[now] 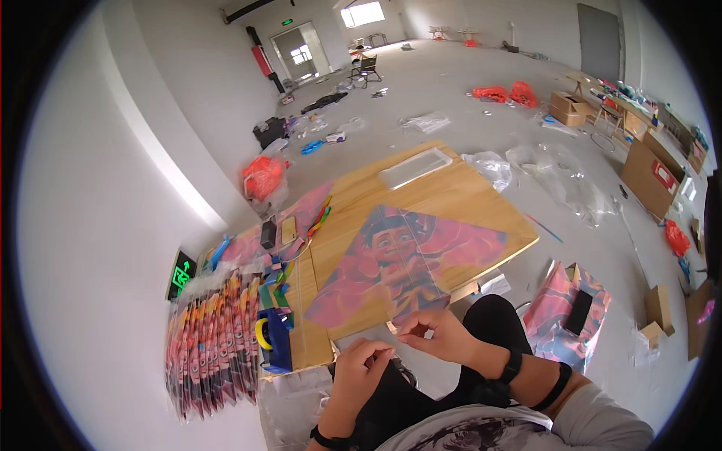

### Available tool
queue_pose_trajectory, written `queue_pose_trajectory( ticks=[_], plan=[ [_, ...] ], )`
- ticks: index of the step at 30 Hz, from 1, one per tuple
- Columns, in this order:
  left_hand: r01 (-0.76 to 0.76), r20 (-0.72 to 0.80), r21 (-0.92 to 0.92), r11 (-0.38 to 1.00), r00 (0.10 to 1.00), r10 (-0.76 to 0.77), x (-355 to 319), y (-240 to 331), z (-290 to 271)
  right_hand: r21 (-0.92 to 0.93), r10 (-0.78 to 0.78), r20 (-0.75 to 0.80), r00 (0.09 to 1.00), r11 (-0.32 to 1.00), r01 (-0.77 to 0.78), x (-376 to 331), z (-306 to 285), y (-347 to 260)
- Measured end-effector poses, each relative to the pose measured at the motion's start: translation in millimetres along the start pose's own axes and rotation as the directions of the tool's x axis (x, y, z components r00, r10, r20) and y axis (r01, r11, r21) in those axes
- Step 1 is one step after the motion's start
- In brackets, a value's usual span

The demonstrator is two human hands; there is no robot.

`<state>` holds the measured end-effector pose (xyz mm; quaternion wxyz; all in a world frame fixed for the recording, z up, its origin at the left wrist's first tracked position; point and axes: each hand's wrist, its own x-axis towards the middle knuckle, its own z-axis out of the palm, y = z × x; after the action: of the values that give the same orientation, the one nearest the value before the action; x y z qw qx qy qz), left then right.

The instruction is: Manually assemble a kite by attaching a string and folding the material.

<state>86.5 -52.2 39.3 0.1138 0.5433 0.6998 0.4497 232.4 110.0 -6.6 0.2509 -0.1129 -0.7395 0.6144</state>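
A pink and purple kite (406, 255) printed with a cartoon figure lies spread on the wooden table (481, 195), its lower tip pointing toward me. Just off the table's near edge, over my lap, my left hand (361, 376) is closed, thumb and fingers pinched together. Close to its right, by the kite's lower tip, my right hand (438, 336) is also curled into a pinch. Whatever is between the fingertips is too small to make out. A blue tape dispenser (278, 342) with a yellow roll stands left of my hands.
Many bagged kites (214, 342) hang at the table's left edge. A phone (289, 230), a black box (268, 233) and colourful ribbons (320, 218) lie at the left. A clear plastic sleeve (416, 167) rests far back. On the right floor stands a patterned box (553, 308).
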Motion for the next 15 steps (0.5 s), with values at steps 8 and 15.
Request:
queue_pose_trajectory(
  ticks=[8,15],
  plan=[
    [0.041,-0.201,-0.016,0.999,0.979,-0.043,10,13,37,-0.362,-0.430,-0.158,0.889,0.863,0.353,-18,-8,-21],
    [0.071,-0.245,-0.212,0.975,0.962,-0.123,33,21,43,-0.352,-0.384,-0.270,0.883,0.893,0.281,-17,-23,-26]
  ],
)
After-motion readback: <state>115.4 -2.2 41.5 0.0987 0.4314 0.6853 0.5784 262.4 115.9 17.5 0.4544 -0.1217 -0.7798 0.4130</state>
